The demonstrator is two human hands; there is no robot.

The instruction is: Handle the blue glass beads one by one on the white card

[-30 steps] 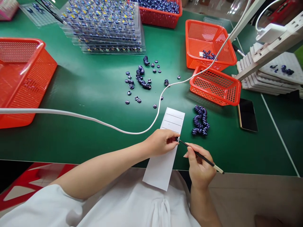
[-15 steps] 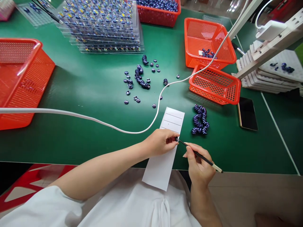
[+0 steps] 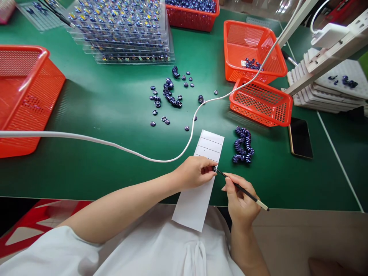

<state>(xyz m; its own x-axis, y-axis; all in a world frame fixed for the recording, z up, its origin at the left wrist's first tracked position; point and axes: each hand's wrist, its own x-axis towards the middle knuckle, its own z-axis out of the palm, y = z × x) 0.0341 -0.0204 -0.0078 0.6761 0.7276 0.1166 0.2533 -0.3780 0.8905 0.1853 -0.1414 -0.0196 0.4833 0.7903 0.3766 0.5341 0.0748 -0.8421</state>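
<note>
Between thumb and fingertips, my left hand [image 3: 198, 172] pinches a small dark bead [image 3: 214, 168] above a lined white paper strip [image 3: 191, 207]. My right hand [image 3: 243, 199] grips a thin black brush [image 3: 247, 192] with a pale end, its tip touching or very near the bead. Right of the paper lies a curled row of dark blue beads [image 3: 243, 145]. Farther back, loose beads [image 3: 167, 122] and another curved row [image 3: 171, 99] rest on the green table [image 3: 115, 115].
A white cable [image 3: 143, 156] crosses the table behind the paper. Red baskets [image 3: 253, 50] stand at the back right, another [image 3: 28, 96] at the left. Stacked clear trays [image 3: 132, 57] of beads are at the back. A phone [image 3: 300, 138] lies right, near stacked white pads [image 3: 319, 94].
My right hand and the brush's pale end have shifted very slightly left. The left hand keeps its pinch in nearly the same place.
</note>
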